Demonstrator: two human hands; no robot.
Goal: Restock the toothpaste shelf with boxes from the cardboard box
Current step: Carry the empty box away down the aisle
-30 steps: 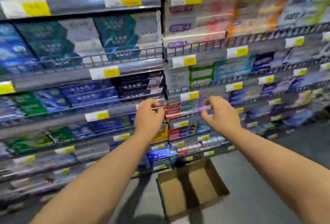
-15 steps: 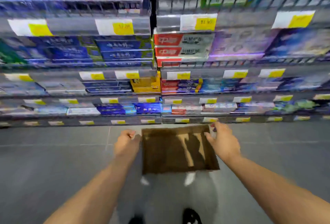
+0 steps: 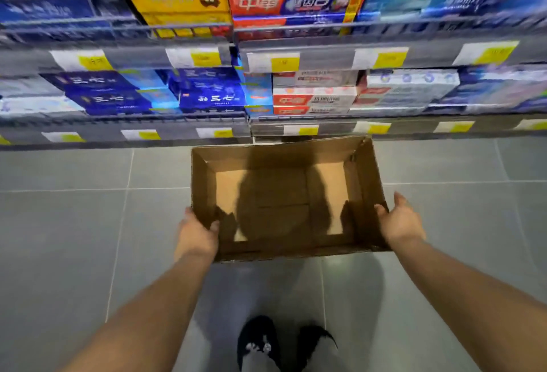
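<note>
Both hands now gripping cardboard box [image 3: 367, 191] walls, formerly at shelf; interior bare

Forearms [image 3: 154, 309] were bare, no sleeves visible. Black shoes [image 3: 257, 339] with white detail; light grey trousers [image 3: 260, 361] showed at the frame's bottom.

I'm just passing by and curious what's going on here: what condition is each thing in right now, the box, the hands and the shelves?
Cardboard box: open at the top, nothing visible inside, on the floor by the shelves.
Left hand: grips the box's left wall, thumb inside.
Right hand: holds the box's right wall near its corner.
Shelves: stocked with toothpaste boxes, lying stacked.
</note>
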